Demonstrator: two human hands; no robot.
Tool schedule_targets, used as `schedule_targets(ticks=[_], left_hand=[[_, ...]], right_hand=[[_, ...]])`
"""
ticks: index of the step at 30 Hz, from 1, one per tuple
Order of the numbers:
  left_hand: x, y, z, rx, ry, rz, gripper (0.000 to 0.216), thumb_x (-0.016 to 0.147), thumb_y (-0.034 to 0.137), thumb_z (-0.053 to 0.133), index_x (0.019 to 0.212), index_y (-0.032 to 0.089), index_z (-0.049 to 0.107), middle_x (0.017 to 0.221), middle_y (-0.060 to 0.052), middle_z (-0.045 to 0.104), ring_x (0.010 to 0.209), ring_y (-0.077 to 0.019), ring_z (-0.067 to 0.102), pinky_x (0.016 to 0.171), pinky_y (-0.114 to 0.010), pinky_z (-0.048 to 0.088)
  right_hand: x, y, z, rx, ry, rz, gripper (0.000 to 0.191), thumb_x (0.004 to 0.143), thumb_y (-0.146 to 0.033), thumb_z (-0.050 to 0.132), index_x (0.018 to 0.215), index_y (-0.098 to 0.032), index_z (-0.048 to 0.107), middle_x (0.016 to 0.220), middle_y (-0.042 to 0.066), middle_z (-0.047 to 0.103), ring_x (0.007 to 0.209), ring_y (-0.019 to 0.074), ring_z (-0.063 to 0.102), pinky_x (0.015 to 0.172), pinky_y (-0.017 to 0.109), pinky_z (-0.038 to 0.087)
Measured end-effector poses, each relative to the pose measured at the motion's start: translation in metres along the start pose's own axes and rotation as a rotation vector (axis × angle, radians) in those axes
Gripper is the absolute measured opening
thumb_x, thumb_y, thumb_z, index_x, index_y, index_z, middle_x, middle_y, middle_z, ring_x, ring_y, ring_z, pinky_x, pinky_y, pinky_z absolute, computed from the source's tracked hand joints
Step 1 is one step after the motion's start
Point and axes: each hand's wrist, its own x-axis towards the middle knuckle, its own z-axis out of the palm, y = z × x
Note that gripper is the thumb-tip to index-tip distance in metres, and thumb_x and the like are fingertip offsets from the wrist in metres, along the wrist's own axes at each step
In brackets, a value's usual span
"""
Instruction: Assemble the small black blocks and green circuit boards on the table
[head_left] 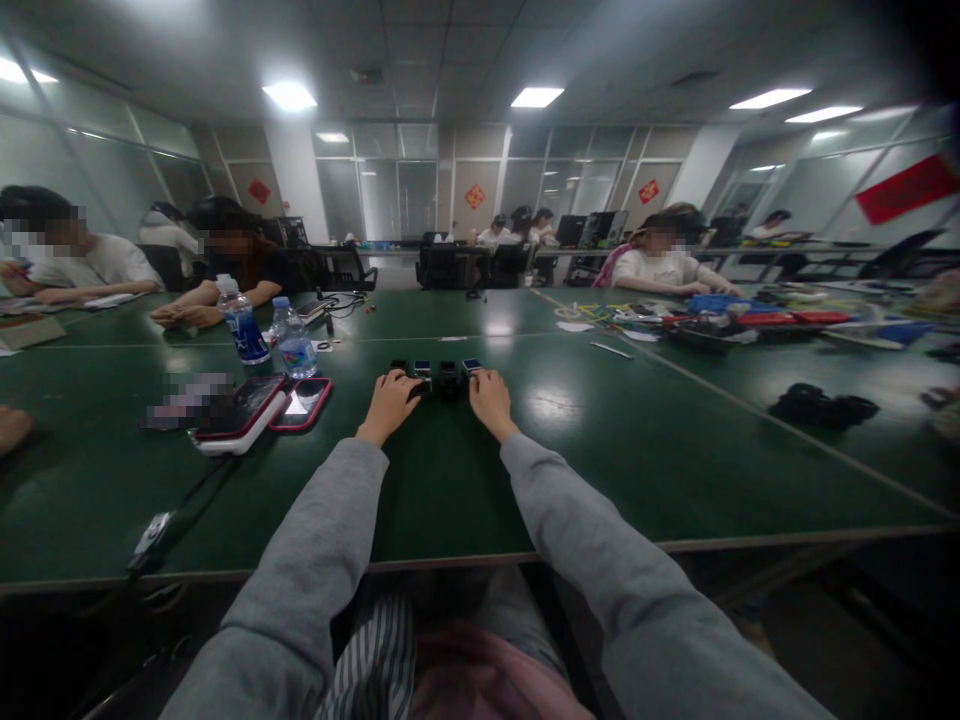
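Several small dark block-like objects stand in a row on the green table (pixel 450 480), possibly watches, but too small to tell. My left hand (pixel 391 400) is at the left end, its thumb and fingers closed at a small dark block (pixel 422 368) with a pale-edged top. At the right end, my right hand (pixel 489 398) pinches another dark block (pixel 471 366) with a bluish top. Between the hands sits a black block (pixel 448 378), touched by neither as far as I can see. Part of the leftmost block (pixel 399 365) is hidden behind my left fingers.
Left of my hands lie a red-edged phone (pixel 301 404) and a stacked device (pixel 240 408) with a cable. Two bottles, one blue-labelled (pixel 246 325) and one clear (pixel 294 340), stand behind. A pen (pixel 612 350) and a black object (pixel 823 405) lie rightward. Other people sit around.
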Motion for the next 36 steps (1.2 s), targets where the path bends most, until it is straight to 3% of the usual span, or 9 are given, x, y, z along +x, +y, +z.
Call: schedule_targets(ticks=[4,8,13,21,27,36], left_hand=[[0.0,0.002,0.0,-0.003,0.042,0.004,0.033,0.092,0.027,0.05,0.123,0.027,0.059,0.125,-0.007,0.06,0.128,-0.0254,0.04,0.105,-0.043,0.031],[0.001,-0.003,-0.002,0.002,0.161,-0.176,0.035,0.095,0.027,0.041,0.127,0.024,0.055,0.132,-0.009,0.055,0.127,-0.0253,0.043,0.105,-0.042,0.033],[0.0,-0.01,-0.002,-0.037,0.128,-0.359,0.034,0.096,0.025,0.038,0.126,0.019,0.054,0.127,-0.012,0.058,0.115,-0.0231,0.055,0.097,-0.036,0.043],[0.0,-0.006,0.004,-0.008,0.121,-0.239,0.03,0.097,0.03,0.039,0.118,0.021,0.06,0.119,-0.009,0.061,0.107,-0.0227,0.057,0.092,-0.035,0.045],[0.001,-0.006,0.005,0.058,0.157,-0.201,0.028,0.096,0.03,0.041,0.111,0.022,0.063,0.117,-0.009,0.062,0.107,-0.0247,0.054,0.091,-0.039,0.045],[0.0,-0.009,0.017,0.086,0.101,-0.03,0.042,0.092,0.032,0.051,0.133,0.022,0.049,0.141,-0.008,0.049,0.13,-0.0281,0.039,0.105,-0.045,0.035]], right_hand=[[0.0,-0.002,0.0,-0.004,0.067,-0.017,0.034,0.096,-0.027,0.035,0.122,-0.018,0.055,0.12,0.014,0.05,0.11,0.0244,0.046,0.086,0.034,0.04],[-0.003,-0.01,-0.006,0.018,0.143,-0.132,0.035,0.097,-0.031,0.036,0.125,-0.02,0.055,0.128,0.013,0.046,0.12,0.0256,0.038,0.093,0.036,0.036],[-0.009,-0.021,-0.006,0.028,0.065,-0.354,0.034,0.098,-0.033,0.037,0.123,-0.024,0.057,0.127,0.01,0.05,0.123,0.0228,0.038,0.1,0.039,0.029],[-0.009,-0.013,0.003,0.002,-0.016,-0.422,0.039,0.095,-0.024,0.037,0.132,-0.025,0.051,0.137,0.008,0.049,0.127,0.0214,0.039,0.104,0.044,0.022],[-0.008,-0.013,0.005,-0.017,-0.028,-0.417,0.04,0.096,-0.027,0.036,0.133,-0.025,0.05,0.14,0.009,0.047,0.13,0.0238,0.037,0.107,0.049,0.018],[-0.008,-0.01,0.01,-0.038,-0.041,-0.426,0.041,0.096,-0.033,0.038,0.136,-0.026,0.047,0.143,0.008,0.043,0.131,0.0249,0.035,0.106,0.05,0.02]])
